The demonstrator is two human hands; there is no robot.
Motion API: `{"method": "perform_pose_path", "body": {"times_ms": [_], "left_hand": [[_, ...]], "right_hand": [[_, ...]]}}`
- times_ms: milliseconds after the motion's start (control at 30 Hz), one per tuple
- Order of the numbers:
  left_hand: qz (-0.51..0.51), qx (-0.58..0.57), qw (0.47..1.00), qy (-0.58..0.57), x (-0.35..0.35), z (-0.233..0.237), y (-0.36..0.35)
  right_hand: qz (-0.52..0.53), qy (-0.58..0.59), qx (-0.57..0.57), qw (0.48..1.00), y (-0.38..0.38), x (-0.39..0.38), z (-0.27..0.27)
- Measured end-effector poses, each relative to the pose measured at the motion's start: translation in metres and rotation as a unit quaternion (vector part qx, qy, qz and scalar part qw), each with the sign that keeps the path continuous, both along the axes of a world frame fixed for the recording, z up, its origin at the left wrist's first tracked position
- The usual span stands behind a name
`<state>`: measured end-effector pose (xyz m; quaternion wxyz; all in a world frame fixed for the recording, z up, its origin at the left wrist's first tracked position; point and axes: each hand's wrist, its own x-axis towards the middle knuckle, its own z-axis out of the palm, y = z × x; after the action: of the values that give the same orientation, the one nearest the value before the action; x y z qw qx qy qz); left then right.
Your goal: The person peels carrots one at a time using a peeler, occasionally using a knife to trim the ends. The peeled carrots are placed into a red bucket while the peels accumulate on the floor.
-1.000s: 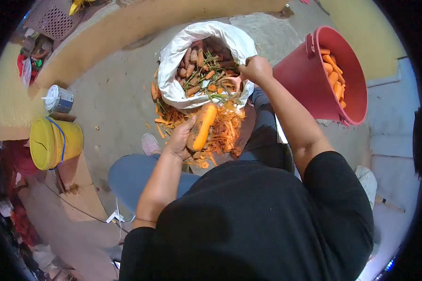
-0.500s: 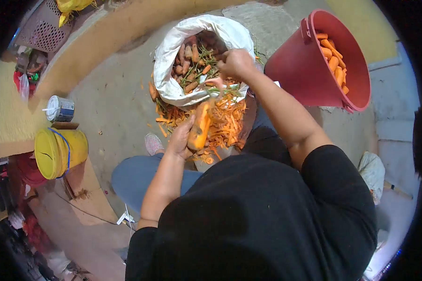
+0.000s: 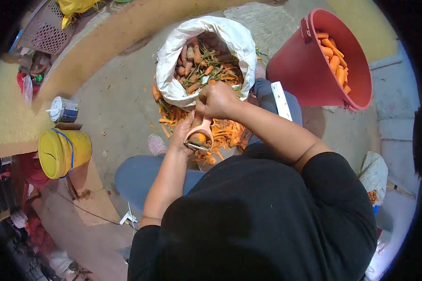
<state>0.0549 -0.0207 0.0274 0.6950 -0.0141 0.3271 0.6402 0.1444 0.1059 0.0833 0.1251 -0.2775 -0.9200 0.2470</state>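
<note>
My left hand (image 3: 181, 134) is closed around a partly peeled carrot (image 3: 199, 137), held low over the heap of orange peelings (image 3: 229, 133). Gripped in my right hand (image 3: 217, 99) is a pink-handled peeler (image 3: 207, 126), its metal blade lying across the near end of the carrot. Part of the carrot is hidden behind the peeler and my fingers. Just beyond my hands stands an open white sack (image 3: 169, 70), its rim rolled out. Unpeeled carrots (image 3: 190, 55) lie inside it among green stems.
A red bucket (image 3: 290, 65) with peeled carrots (image 3: 336, 63) tilts at the right. On the left are a yellow bucket (image 3: 79, 150) and a small paint can (image 3: 69, 110). A white strip-shaped object (image 3: 281, 101) lies by my right knee. A pale sack (image 3: 373, 173) sits farther right.
My right hand has come down and toward me from over the sack, bringing the peeler onto the carrot. My left hand stays in nearly the same place with the carrot.
</note>
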Motion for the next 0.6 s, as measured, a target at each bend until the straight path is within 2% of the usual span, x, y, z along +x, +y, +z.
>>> {"method": "perform_pose_path", "body": {"times_ms": [100,200,333,433,500,567,600], "left_hand": [[0.031,-0.020,0.999,0.008,-0.001,0.013,0.000],[0.009,-0.008,1.000,-0.013,-0.007,-0.003,-0.006],[0.029,0.019,0.998,-0.044,-0.001,-0.006,-0.007],[-0.031,-0.009,0.999,0.022,-0.003,-0.008,-0.009],[-0.048,-0.006,0.999,-0.003,-0.001,0.005,-0.011],[-0.057,0.018,0.998,0.000,0.000,0.008,-0.012],[-0.055,0.013,0.998,-0.002,-0.003,0.008,-0.010]], "right_hand": [[0.020,0.018,-0.002,1.000,0.002,-0.007,0.001],[0.016,0.007,-0.018,1.000,0.004,-0.009,0.018],[0.032,-0.018,0.030,0.999,0.004,-0.010,0.010],[-0.074,-0.023,0.016,0.997,0.035,-0.015,0.003],[-0.152,-0.120,0.015,0.981,0.088,-0.011,-0.020],[-0.187,-0.167,0.063,0.966,0.118,0.010,-0.025],[-0.218,-0.150,0.045,0.963,0.119,0.013,-0.020]]}}
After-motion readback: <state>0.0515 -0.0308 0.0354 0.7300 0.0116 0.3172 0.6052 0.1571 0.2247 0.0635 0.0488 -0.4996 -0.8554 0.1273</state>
